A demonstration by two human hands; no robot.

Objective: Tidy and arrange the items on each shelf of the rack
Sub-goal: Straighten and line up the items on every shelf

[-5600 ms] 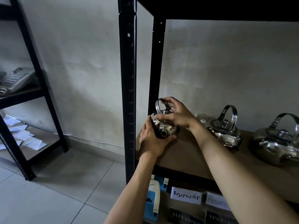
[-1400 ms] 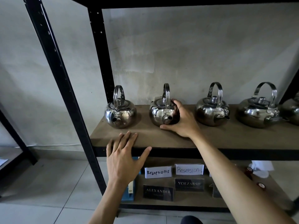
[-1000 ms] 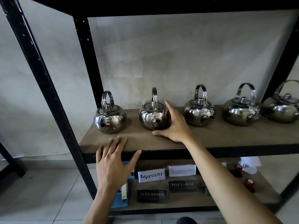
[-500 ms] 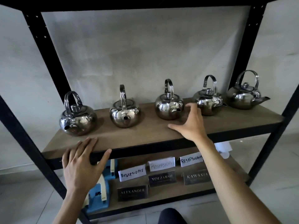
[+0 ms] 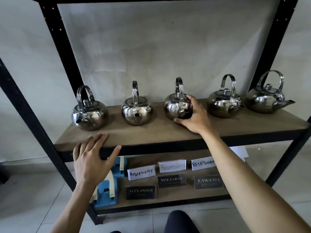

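Note:
Several shiny steel kettles stand in a row on the wooden shelf [image 5: 151, 135] of a black rack. My right hand [image 5: 196, 118] grips the middle kettle [image 5: 173, 108] from its right side, thumb low at the front, fingers curled over its shoulder; its spout faces me. To its left stand a second kettle [image 5: 136, 111] and the leftmost kettle [image 5: 90, 115]. On the right are a fourth kettle [image 5: 222, 105] and the largest kettle [image 5: 265, 100], its spout pointing right. My left hand [image 5: 90, 160] rests flat on the shelf's front edge.
The lower shelf [image 5: 168, 195] holds white "Resepsionis" cards [image 5: 141, 172], dark name plates [image 5: 141, 191] and a blue hole punch [image 5: 107, 190] at its left end. Black rack posts [image 5: 55, 39] frame both sides. My knee [image 5: 180, 221] shows at the bottom.
My right hand has gone from hovering open in front of the kettles to gripping the middle kettle. My left hand has stayed on the shelf edge.

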